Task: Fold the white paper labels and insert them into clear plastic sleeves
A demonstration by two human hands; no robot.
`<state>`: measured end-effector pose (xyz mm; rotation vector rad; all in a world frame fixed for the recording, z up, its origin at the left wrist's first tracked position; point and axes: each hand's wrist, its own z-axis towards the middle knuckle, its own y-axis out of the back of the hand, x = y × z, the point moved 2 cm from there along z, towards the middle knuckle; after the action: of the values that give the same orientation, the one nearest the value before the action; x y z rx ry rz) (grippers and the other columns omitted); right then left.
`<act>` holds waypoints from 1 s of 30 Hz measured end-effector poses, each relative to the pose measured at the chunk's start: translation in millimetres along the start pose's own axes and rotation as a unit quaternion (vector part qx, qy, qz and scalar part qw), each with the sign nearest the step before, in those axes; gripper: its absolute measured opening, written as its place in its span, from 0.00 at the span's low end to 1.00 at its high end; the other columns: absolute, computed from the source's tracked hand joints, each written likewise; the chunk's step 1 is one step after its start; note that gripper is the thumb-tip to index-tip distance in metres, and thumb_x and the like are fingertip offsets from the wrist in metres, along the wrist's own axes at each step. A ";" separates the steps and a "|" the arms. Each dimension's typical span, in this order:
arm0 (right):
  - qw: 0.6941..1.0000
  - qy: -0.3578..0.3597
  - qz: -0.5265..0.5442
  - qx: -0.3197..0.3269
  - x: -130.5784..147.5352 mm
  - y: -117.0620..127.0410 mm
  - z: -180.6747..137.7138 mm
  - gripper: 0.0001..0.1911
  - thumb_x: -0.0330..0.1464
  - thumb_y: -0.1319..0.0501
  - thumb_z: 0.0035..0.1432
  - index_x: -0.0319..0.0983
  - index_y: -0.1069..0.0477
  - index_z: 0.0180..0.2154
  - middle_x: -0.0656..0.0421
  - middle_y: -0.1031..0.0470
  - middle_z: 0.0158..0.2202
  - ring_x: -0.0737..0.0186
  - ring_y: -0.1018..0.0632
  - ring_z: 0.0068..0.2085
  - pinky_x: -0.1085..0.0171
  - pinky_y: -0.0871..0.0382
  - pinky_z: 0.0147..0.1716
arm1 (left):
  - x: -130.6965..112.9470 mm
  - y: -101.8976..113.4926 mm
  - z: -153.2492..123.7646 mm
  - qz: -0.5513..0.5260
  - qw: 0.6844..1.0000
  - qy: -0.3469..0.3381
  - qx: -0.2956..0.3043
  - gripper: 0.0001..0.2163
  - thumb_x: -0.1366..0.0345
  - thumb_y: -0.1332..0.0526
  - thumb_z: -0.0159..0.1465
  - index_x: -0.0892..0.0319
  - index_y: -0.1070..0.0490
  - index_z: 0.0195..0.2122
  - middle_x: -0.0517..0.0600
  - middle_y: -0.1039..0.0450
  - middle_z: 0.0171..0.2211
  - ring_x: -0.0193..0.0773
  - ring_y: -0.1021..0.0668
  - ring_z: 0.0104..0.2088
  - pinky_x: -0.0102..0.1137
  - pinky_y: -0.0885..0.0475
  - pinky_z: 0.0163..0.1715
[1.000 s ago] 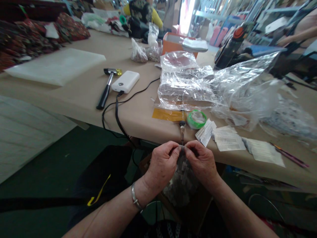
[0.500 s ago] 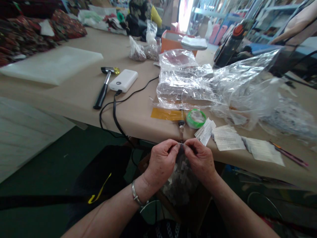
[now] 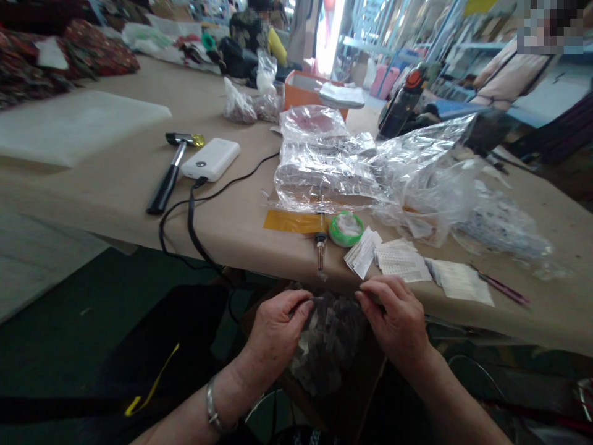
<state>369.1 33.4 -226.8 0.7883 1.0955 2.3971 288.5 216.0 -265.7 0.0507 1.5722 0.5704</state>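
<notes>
A brown-topped worktable [image 3: 241,228] is stretching across the room. By a clock face centred on the view, a translucent sheet [image 3: 83,127] is lying flat toward ten o'clock, a hammer [image 3: 170,170] and a white device [image 3: 212,159] sitting near it. Just past six, the left hand [image 3: 273,327] is pinching thumb and forefinger together; I cannot tell whether anything is between them. Toward half past five, clear plastic pieces [image 3: 322,352] are lying heaped beyond the table's edge, between and below the hands. From their twelve o'clock, a soldering iron [image 3: 320,247] is pointing down, a green tub [image 3: 346,228] and paper slips [image 3: 403,261] lying rightward. At half past four, the right hand [image 3: 399,318] is holding thumb and fingertips close; I cannot tell its grip.
</notes>
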 end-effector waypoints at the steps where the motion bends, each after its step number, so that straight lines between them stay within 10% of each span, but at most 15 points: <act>1: 0.998 0.011 -0.058 -0.011 -4.6 2.1 1.0 0.08 0.31 0.40 0.58 0.36 0.29 0.40 0.53 0.25 0.38 0.56 0.28 0.41 0.59 0.34 0.43 | 4.1 -1.2 0.3 0.009 1.000 -0.004 -0.002 0.10 0.65 0.41 0.59 0.59 0.24 0.40 0.51 0.23 0.40 0.38 0.23 0.40 0.29 0.31 0.43; 6: 0.982 0.023 -0.188 0.004 -18.3 -4.8 4.5 0.15 0.31 0.38 0.56 0.39 0.29 0.47 0.55 0.25 0.48 0.48 0.31 0.51 0.49 0.43 0.52 | 14.2 -7.1 -1.0 0.040 0.999 -0.001 0.003 0.12 0.64 0.43 0.60 0.59 0.25 0.42 0.53 0.23 0.42 0.41 0.24 0.44 0.32 0.33 0.47; 14: 0.992 0.067 -0.070 -0.081 -21.7 8.7 -2.8 0.06 0.29 0.40 0.59 0.44 0.26 0.38 0.62 0.21 0.39 0.58 0.26 0.46 0.50 0.46 0.55 | -16.3 -29.8 -7.2 -0.144 0.981 0.091 0.092 0.09 0.63 0.42 0.60 0.61 0.26 0.27 0.49 0.26 0.26 0.34 0.26 0.29 0.27 0.33 0.31; 21: 0.988 0.152 0.014 -0.029 6.9 17.2 -35.4 0.08 0.29 0.43 0.61 0.43 0.26 0.39 0.61 0.21 0.39 0.58 0.27 0.48 0.51 0.42 0.54 | -49.2 -63.2 -1.8 -0.537 0.774 0.306 0.140 0.07 0.65 0.37 0.56 0.65 0.29 0.31 0.49 0.28 0.26 0.28 0.28 0.22 0.23 0.33 0.23; 30: 0.990 -0.010 -0.138 -0.024 -49.1 24.0 -31.2 0.18 0.29 0.45 0.60 0.36 0.33 0.52 0.48 0.27 0.47 0.50 0.31 0.51 0.47 0.33 0.50 | -47.0 -69.8 2.6 -0.417 0.840 0.322 0.129 0.03 0.69 0.42 0.59 0.65 0.31 0.32 0.52 0.26 0.24 0.34 0.24 0.23 0.28 0.29 0.25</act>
<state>384.4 -26.0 -241.0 0.5996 1.0600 2.1715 317.1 138.7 -249.0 -0.6628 2.0942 -0.3702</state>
